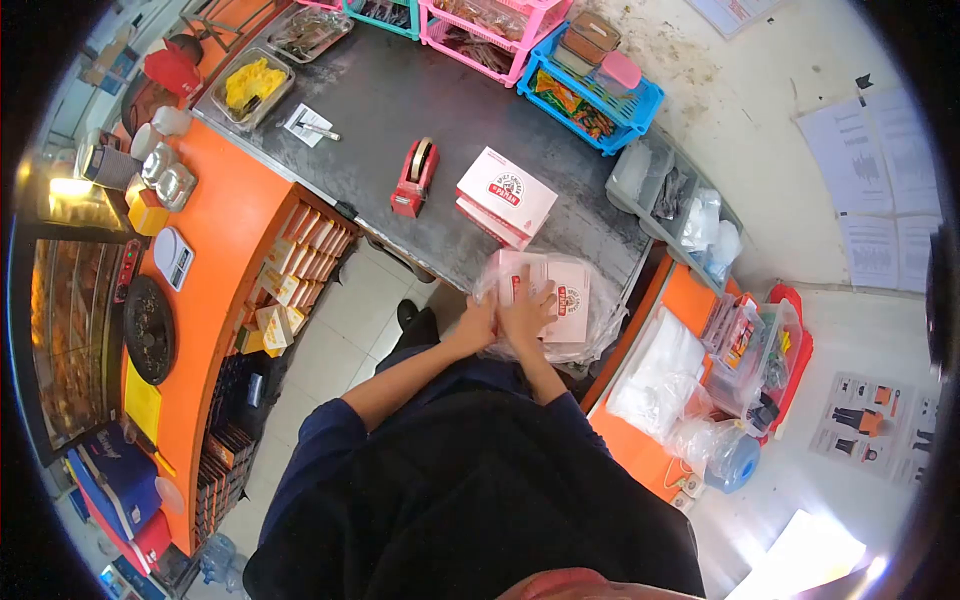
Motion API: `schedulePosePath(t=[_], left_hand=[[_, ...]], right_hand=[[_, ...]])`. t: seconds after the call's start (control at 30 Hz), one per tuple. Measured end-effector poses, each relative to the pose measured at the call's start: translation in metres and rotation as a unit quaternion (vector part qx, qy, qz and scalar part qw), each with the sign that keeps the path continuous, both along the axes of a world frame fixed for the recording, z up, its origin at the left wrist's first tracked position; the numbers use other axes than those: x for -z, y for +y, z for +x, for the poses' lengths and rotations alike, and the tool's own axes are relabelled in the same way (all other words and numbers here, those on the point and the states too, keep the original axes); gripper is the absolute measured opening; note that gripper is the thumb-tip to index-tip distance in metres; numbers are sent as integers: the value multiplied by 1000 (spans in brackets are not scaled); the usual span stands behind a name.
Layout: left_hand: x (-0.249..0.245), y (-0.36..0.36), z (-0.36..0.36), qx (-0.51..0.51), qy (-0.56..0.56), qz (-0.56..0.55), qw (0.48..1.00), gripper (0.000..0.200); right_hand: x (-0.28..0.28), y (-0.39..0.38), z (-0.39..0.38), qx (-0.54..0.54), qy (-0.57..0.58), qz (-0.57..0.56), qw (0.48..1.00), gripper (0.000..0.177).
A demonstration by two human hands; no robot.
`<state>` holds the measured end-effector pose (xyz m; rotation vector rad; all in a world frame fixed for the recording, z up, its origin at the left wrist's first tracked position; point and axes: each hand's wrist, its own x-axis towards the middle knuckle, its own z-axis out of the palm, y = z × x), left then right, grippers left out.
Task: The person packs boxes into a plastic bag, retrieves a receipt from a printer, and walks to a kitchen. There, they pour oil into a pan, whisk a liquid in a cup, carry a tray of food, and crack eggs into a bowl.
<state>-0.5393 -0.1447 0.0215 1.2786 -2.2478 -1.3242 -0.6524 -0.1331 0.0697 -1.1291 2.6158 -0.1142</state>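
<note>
Printed pink-and-white boxes (569, 300) sit side by side in a clear plastic bag (603, 335) at the front edge of the dark table. My right hand (526, 312) lies on the boxes with its fingers spread. At their left side is my left hand (478, 322), against the bag's edge; its fingertips are partly hidden, and its grip is unclear. Just beyond the bag, more boxes of the same print (507, 196) are stacked on the table. A red tape dispenser (413, 178) stands to the left of that stack.
Blue (587, 90) and pink baskets (470, 45) line the table's back edge. A grey divided bin (668, 195) stands at the right, above white plastic bags (655, 375) on an orange counter. At the left are a food tray (250, 88) and a scale (173, 257).
</note>
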Motion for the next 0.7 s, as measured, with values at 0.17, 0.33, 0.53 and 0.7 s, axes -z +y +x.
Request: schedulePosePath(t=[0.17,0.33,0.53,0.7], left_hand=[[3,0,0,41,67,48,996,85],[-24,-5,11,0,72,7,997,81],[-13,8,13,12,66,-17,998,75],[-32,-5,7,-21,139,3,990,73]], right_hand=[[24,5,-1,-89,135,-75,984,66],[-36,-97,-34,-186,73,-265,943,82],[-25,-192,-73,-411,33,-102,905,109],[-97,-122,-67,-391,-69,-209,894,109]])
